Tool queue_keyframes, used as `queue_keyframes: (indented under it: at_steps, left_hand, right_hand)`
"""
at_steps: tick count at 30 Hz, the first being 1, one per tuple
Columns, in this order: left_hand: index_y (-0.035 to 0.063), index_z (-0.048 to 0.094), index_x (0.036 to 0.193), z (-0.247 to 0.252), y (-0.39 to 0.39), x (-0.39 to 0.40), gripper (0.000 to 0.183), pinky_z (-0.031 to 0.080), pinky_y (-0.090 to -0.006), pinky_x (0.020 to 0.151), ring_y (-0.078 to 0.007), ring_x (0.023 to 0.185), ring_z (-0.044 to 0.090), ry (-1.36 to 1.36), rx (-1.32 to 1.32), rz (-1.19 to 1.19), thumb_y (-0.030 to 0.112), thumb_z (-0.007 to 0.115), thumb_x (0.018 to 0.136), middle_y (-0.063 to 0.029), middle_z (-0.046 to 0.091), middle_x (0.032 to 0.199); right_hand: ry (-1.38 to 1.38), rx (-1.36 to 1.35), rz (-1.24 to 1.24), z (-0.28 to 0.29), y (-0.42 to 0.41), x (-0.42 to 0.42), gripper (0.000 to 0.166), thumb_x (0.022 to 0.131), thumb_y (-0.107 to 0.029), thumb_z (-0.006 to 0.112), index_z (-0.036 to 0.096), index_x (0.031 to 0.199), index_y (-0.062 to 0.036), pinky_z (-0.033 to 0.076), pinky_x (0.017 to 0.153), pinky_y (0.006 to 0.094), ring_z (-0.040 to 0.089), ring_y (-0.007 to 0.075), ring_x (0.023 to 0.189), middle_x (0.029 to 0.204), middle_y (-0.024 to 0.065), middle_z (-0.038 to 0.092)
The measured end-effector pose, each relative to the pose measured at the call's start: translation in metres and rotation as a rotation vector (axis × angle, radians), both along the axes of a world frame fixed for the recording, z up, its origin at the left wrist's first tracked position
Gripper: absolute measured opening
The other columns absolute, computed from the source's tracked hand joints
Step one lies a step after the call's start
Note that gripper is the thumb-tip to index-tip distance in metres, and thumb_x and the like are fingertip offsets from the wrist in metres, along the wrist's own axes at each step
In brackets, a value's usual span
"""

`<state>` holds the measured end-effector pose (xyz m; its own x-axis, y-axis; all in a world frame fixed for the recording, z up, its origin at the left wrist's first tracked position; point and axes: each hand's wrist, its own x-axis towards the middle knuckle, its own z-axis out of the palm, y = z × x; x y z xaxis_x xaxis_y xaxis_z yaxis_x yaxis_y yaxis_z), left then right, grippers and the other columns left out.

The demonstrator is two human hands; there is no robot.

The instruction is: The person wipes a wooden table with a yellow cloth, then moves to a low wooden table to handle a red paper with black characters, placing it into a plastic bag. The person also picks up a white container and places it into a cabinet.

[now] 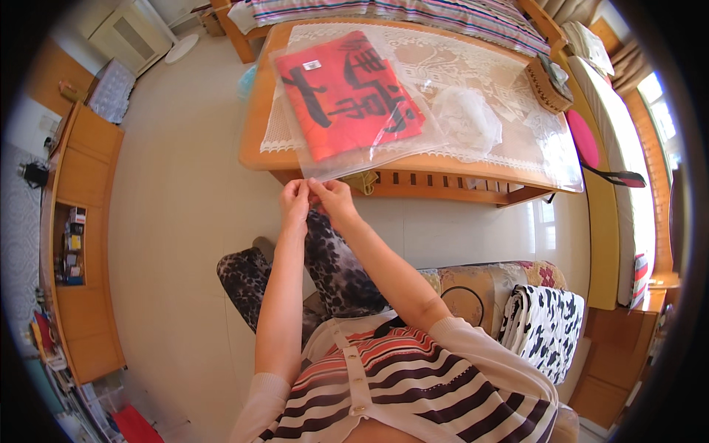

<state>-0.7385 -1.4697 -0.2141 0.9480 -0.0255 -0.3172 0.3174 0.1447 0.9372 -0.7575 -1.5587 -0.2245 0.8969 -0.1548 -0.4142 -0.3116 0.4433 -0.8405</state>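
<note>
A folded red cloth (pixel 332 133) with large black characters lies inside a clear plastic bag (pixel 310 169) on the wooden table. The bag's near left corner hangs just past the table edge, and both hands meet there. My left hand (pixel 296 202) pinches the corner from the left side. Right beside it, my right hand (pixel 332 200) pinches the same corner between thumb and finger. The two hands touch or nearly touch. A small white label sits at the far left of the red cloth. To the right of the bag lies a crumpled translucent plastic bag (pixel 468 122).
A white lace cloth (pixel 498 72) under clear sheeting covers the table (pixel 255 138). A woven tissue box (pixel 545 88) stands at its right end. A pink fan (pixel 582 138) is beside it. Near my right arm, a spotted folded cloth (pixel 545 326) rests on the patterned seat (pixel 479 282).
</note>
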Motion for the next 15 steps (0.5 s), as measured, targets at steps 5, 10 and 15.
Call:
queue_keyframes:
  at_steps: [5,10,15]
  left_hand:
    - [0.0037,0.053,0.080,-0.007,0.007,0.002,0.013,0.035,-0.0176,0.048,-0.0045,0.056,0.045,-0.194,0.056,0.013,0.016,0.054,0.085,0.0012,0.052,0.066]
    - [0.0056,0.052,0.078,0.005,-0.002,-0.003,0.013,0.033,-0.0180,0.046,-0.0047,0.052,0.040,-0.129,-0.006,0.073,0.017,0.053,0.086,0.0025,0.047,0.062]
    - [0.0075,0.051,0.080,0.009,0.017,-0.003,0.014,0.034,-0.0184,0.048,-0.0068,0.050,0.041,-0.162,-0.059,0.078,0.020,0.053,0.086,0.0021,0.046,0.061]
  right_hand:
    - [-0.060,0.025,0.038,0.011,-0.002,0.003,0.027,0.083,-0.023,0.057,0.055,0.069,0.0000,0.033,0.038,0.0218,0.042,0.0089,0.042,0.056,0.0023,0.049]
    - [-0.131,0.083,-0.031,0.013,-0.021,0.003,0.029,0.082,-0.023,0.055,0.051,0.062,-0.0022,0.033,0.036,0.0241,0.041,0.0096,0.040,0.053,0.0019,0.047]
    - [-0.083,0.046,-0.125,0.025,-0.057,-0.005,0.028,0.082,-0.023,0.056,0.050,0.064,-0.0028,0.037,0.042,0.0237,0.044,0.0116,0.045,0.057,0.0029,0.047]
